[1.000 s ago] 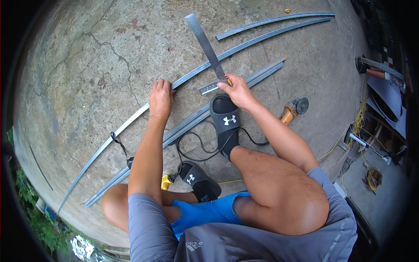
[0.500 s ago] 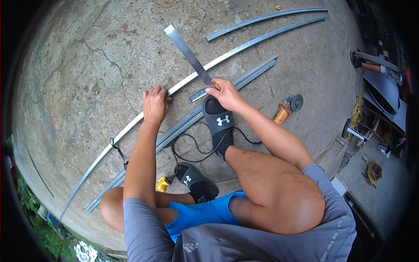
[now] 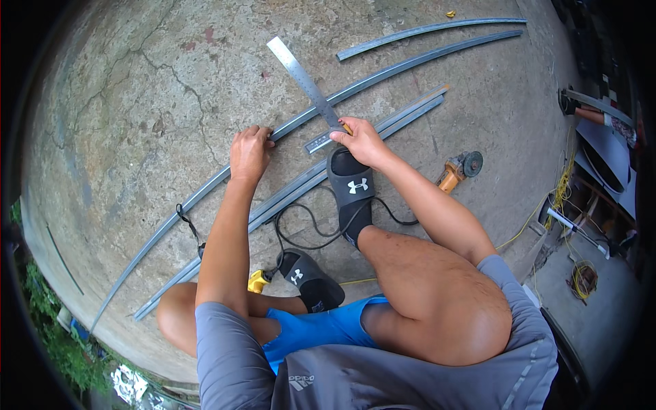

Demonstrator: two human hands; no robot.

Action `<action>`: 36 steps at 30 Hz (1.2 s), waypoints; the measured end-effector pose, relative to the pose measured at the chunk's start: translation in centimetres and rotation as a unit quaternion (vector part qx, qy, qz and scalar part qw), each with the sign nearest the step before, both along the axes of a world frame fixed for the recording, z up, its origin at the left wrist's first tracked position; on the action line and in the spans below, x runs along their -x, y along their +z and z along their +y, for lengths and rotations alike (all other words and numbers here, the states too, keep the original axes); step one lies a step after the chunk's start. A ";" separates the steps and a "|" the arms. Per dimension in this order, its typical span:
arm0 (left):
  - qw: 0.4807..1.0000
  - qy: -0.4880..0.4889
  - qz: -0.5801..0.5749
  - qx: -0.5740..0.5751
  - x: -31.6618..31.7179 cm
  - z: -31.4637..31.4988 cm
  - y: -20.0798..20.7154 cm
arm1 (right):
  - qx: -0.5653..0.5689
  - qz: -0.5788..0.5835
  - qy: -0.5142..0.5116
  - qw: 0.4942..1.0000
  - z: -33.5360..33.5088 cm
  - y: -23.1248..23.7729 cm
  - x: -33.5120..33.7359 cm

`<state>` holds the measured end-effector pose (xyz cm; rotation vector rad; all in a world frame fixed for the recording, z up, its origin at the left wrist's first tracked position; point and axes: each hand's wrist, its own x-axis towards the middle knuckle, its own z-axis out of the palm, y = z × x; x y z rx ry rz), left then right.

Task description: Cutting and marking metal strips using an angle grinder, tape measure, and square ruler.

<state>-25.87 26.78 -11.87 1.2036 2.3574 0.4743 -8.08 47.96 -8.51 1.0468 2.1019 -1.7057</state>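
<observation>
A long thin metal channel (image 3: 403, 65) runs diagonally over the concrete, its grey, ridged side showing. My left hand (image 3: 249, 153) is closed on it near the middle, with the fingers curled over its far edge. In my right hand (image 3: 362, 142) is a steel square (image 3: 294, 68), pinched near its corner. Its long blade lies across the channel and points away from me; the short blade lies on the near side. A pencil (image 3: 346, 128) sticks out between the same fingers. Just below my right hand is my sandalled foot (image 3: 352, 184).
Paired metal channels (image 3: 287, 195) lie nearer me, partly under my foot. A shorter channel (image 3: 424, 32) lies beyond. To the right rests an orange angle grinder (image 3: 451, 178); a black cord (image 3: 311, 242) loops around my feet beside a yellow tool (image 3: 258, 281). Another person's leg (image 3: 589, 116) shows far right.
The long channel has been rolled over: its bright flat face was up before, and now the grey ridged side shows. Both hands keep their holds. The whole view has shifted slightly.
</observation>
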 end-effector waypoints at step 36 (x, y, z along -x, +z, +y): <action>0.988 0.042 -0.078 -0.127 -2.8 2.0 -1.2 | 0.167 -0.005 -0.011 0.986 -1.8 -6.0 5.4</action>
